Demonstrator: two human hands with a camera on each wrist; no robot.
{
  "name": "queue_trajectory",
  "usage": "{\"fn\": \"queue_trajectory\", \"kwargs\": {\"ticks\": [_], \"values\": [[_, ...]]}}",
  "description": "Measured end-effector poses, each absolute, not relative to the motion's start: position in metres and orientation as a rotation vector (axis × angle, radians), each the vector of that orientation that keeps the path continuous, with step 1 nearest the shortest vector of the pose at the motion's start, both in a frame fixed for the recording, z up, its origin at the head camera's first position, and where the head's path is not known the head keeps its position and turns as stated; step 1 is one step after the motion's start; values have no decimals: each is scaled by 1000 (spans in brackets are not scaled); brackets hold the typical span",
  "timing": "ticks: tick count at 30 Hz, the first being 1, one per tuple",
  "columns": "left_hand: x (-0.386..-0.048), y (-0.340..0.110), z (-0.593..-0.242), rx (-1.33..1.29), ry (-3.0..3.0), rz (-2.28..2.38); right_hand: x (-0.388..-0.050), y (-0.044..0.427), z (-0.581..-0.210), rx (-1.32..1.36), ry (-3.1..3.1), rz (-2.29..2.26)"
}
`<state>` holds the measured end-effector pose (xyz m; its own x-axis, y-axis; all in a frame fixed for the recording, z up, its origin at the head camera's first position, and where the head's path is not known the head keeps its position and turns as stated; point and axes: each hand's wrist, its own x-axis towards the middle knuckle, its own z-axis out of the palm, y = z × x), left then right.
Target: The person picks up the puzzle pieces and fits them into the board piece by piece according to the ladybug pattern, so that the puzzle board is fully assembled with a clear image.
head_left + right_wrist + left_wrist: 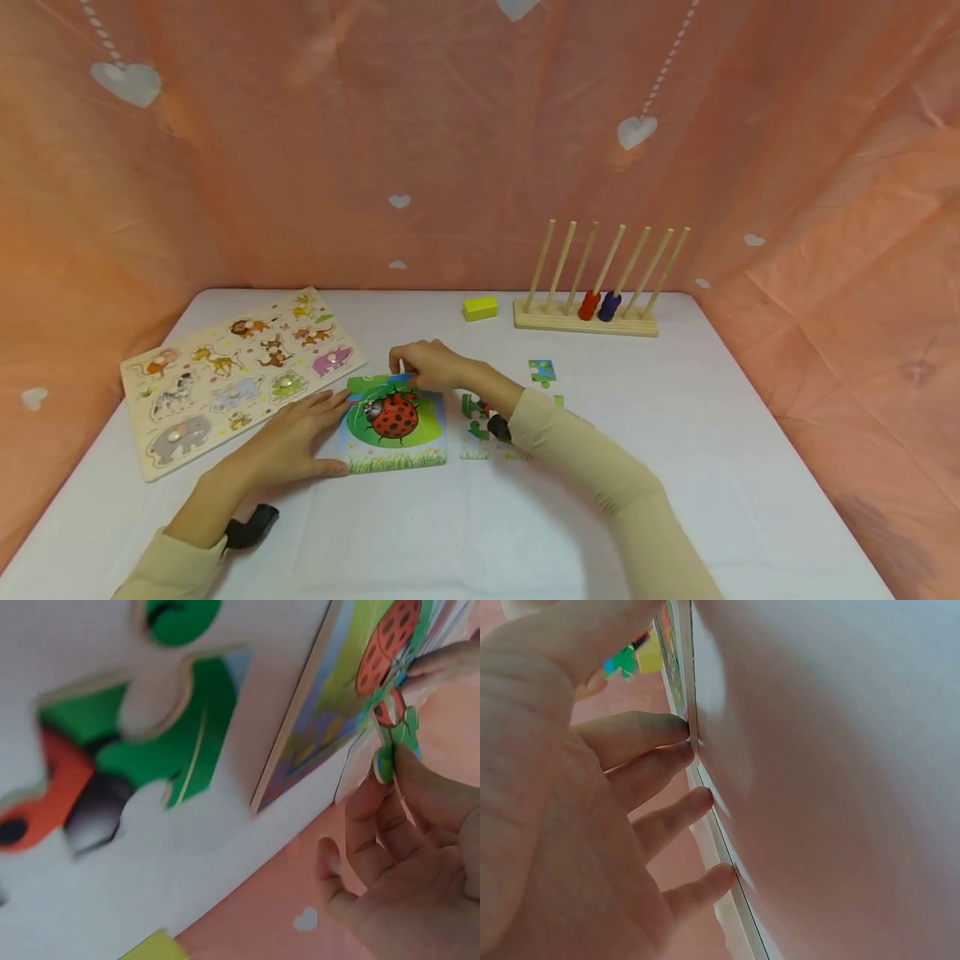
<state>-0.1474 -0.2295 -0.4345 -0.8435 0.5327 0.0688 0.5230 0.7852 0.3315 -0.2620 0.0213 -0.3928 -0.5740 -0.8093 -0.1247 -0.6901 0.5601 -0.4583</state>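
Observation:
A square ladybug puzzle board (393,421) lies flat on the table. My left hand (296,437) spreads along its left side, thumb at the lower left corner and fingers at the upper left; in the left wrist view the fingertips of that hand (622,795) touch board edges. My right hand (435,365) is over the board's top edge. The right wrist view shows my right hand (420,855) pinching a green and red puzzle piece (405,731) between thumb and finger. Loose ladybug pieces (474,429) lie right of the board, partly hidden under my right forearm.
An animal peg puzzle (247,408) lies at the left, close to my left hand. A yellow block (480,308) sits at the back. Behind on the right stands a wooden rack (585,322) with upright rods and red and dark blue beads. Another loose piece (542,372) lies before it.

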Motion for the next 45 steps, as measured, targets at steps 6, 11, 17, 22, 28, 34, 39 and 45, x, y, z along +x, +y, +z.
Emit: {"fn": "queue_trajectory", "kwargs": {"ticks": [6, 11, 17, 22, 28, 34, 39, 45], "values": [[-147, -230, -435, 870, 2945, 520, -257, 9, -400, -1258, 2577, -382], [-146, -229, -433, 873, 2958, 515, -253, 5, -403, -1296, 2645, -265], [-145, -229, -434, 870, 2962, 528, -249, -1, -406, -1291, 2710, -145], [-145, -229, -434, 868, 2949, 537, -247, -5, -407, -1242, 2760, -40], [-145, -229, -432, 885, 2950, 531, -246, -8, -407, -1174, 2814, 46], [-144, -230, -434, 872, 2941, 533, -244, -11, -406, -1155, 2807, 47], [-145, -230, -434, 869, 2933, 543, -243, -12, -406, -1129, 2818, 48], [-144, -230, -432, 862, 2929, 556, -244, -13, -407, -1112, 2816, 58]]}}
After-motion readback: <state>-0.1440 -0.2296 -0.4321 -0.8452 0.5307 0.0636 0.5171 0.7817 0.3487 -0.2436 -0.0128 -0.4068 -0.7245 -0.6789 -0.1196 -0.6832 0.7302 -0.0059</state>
